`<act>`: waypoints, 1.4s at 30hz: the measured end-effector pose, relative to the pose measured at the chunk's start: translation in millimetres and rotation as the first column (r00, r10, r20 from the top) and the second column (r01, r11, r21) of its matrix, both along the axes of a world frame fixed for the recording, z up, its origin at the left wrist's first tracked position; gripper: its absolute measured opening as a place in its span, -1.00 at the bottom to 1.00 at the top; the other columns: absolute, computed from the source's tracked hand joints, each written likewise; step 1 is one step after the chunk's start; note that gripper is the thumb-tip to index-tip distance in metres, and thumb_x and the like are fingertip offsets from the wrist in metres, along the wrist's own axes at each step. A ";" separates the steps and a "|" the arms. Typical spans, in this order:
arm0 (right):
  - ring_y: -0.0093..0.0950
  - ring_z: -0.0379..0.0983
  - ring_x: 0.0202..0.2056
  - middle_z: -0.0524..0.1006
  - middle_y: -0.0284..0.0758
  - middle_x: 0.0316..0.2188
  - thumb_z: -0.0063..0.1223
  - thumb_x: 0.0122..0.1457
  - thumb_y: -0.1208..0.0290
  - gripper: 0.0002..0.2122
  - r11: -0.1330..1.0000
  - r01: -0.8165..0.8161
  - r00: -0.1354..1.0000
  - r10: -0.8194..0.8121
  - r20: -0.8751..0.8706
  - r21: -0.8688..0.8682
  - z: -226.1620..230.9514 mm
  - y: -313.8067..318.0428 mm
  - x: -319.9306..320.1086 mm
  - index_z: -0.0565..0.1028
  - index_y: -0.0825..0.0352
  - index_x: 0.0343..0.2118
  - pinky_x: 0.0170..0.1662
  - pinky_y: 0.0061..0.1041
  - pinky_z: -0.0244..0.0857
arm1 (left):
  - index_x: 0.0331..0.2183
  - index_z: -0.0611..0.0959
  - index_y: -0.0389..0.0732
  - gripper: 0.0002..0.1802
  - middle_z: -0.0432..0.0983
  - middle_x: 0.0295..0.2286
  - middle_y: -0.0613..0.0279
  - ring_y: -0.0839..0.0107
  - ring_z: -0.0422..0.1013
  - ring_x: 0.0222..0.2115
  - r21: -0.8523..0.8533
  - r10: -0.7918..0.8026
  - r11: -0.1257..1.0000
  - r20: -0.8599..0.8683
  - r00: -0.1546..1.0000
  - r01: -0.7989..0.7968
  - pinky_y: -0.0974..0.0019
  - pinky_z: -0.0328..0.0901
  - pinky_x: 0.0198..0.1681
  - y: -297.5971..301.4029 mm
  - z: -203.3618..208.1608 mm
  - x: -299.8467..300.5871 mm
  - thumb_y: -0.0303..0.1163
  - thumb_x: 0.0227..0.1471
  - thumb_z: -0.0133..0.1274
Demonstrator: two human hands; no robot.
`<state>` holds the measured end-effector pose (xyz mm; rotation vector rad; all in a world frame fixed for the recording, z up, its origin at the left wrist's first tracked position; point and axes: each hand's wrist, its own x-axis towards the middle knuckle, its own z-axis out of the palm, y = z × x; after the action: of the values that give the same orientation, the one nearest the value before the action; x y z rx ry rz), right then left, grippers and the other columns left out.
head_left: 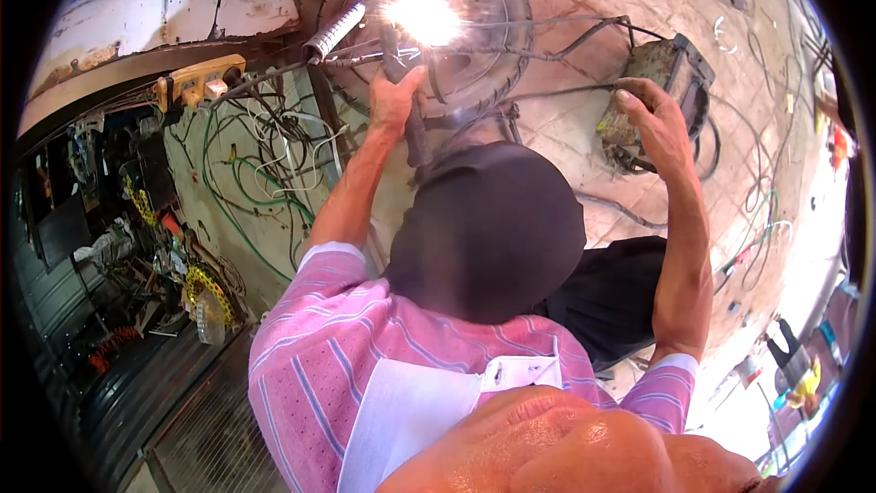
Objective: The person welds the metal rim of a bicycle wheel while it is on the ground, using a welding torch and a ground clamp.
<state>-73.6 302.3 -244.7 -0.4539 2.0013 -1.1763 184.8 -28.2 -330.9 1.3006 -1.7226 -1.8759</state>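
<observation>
My left hand (392, 105) is closed round a dark, narrow bar-like piece (417, 139), just below a glaring welding arc (425, 16). The glare hides the spot where the arc burns and whatever touches it. Beside that hand, a coil-spring shock absorber (338, 34) lies at a slant over a wheel with a black tyre (502, 0). My right hand (659, 123) has its fingers curled, with thumb and forefinger close together, at a worn box-shaped machine (671, 68). A dark cable (557, 94) runs up to those fingertips; whether they grip it I cannot make out.
A yellowish socket box (201, 80) with a plug stands at the left. Tangled green, white and black wires (265, 164) lie on the floor below it. Metal parts and yellow chain (205, 288) clutter the far left. More cables (757, 119) trail at the right.
</observation>
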 end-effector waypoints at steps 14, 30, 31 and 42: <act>-0.49 0.49 -0.18 0.64 -0.26 -0.18 0.18 0.35 0.24 -0.68 1.000 -0.017 0.999 0.016 -0.031 -0.019 -8.0 -2.3 -0.4 0.61 0.35 0.02 -0.02 -0.47 0.35 | -0.21 0.57 -0.28 -0.75 0.51 -0.54 0.34 0.50 0.42 -0.59 -0.143 0.025 0.989 -0.011 1.000 -0.027 0.37 0.34 -0.51 -0.5 -21.2 18.3 -0.36 0.17 0.27; -0.51 0.54 -0.07 0.66 -0.28 -0.10 0.18 0.36 0.24 -0.61 0.999 -0.029 0.999 0.030 0.025 -0.027 -14.8 -0.5 -5.2 0.57 0.46 0.07 0.06 -0.50 0.37 | -0.21 0.65 -0.27 -0.81 0.51 -0.57 0.33 0.49 0.40 -0.66 -0.077 -0.010 0.997 -0.110 0.994 0.002 0.36 0.31 -0.59 0.7 -11.9 7.3 -0.42 0.15 0.28; -0.50 0.54 -0.06 0.66 -0.28 -0.10 0.18 0.36 0.24 -0.61 0.999 -0.034 0.999 0.034 0.018 -0.036 -14.5 -1.0 -5.2 0.57 0.46 0.07 0.06 -0.50 0.37 | -0.15 0.66 -0.30 -0.76 0.52 -0.56 0.31 0.47 0.41 -0.66 -0.128 -0.007 0.992 -0.139 0.990 -0.010 0.35 0.32 -0.60 1.0 -12.2 6.9 -0.43 0.15 0.27; -0.47 0.55 -0.05 0.65 -0.22 -0.10 0.18 0.34 0.20 -0.58 1.000 -0.001 0.999 0.000 0.045 0.008 -3.1 -2.9 -3.1 0.56 0.46 0.09 0.08 -0.47 0.39 | -0.01 0.63 -0.31 -0.61 0.55 -0.51 0.30 0.48 0.44 -0.66 -0.050 -0.037 0.998 -0.086 0.996 0.033 0.37 0.33 -0.63 1.5 -1.6 7.4 -0.44 0.14 0.31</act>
<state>-76.7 299.4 -247.9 -0.4201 1.9668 -1.1674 192.2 -26.8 -332.5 1.1610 -1.7458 -1.8683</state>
